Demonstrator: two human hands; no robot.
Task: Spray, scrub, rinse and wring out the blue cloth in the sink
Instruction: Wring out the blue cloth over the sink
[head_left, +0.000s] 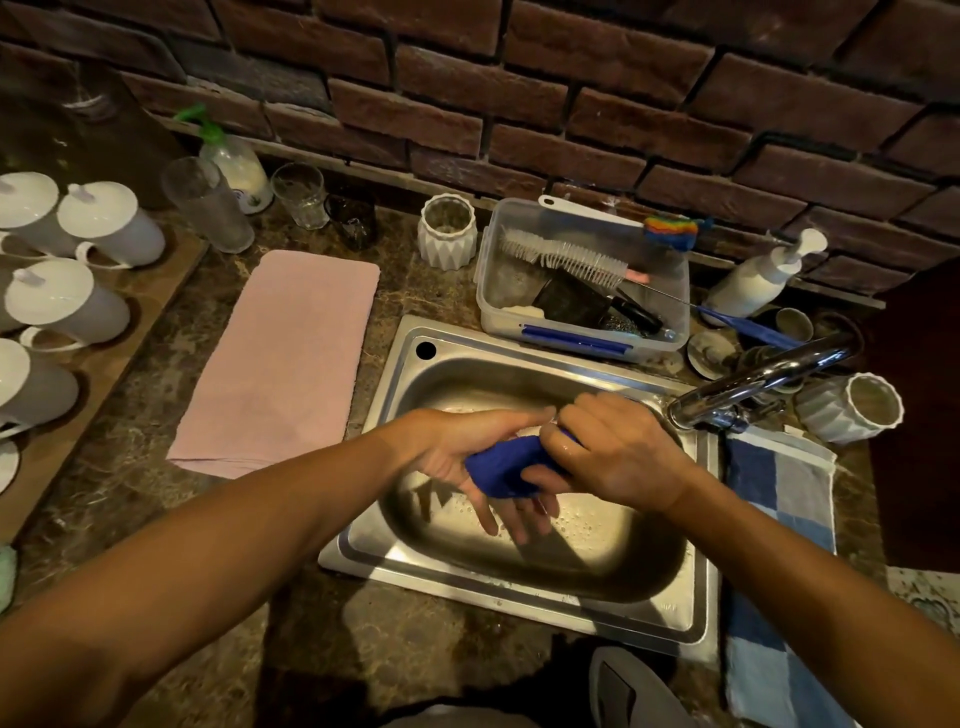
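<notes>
The blue cloth (501, 466) is bunched into a small roll above the steel sink (415, 374). It lies across the palm of my left hand (462, 452), whose fingers stretch out straight and point down toward the basin. My right hand (618, 452) curls over the right end of the cloth and grips it. Both hands look wet. The tap (753, 384) reaches in from the right, its spout just beside my right hand. I see no water stream.
A pink mat (291, 358) lies left of the sink. Behind the sink stands a clear tub (582, 280) holding brushes. A spray bottle (234, 161), glasses and white lidded mugs (67, 301) crowd the left. A pump bottle (758, 275) and checked towel (779, 545) are on the right.
</notes>
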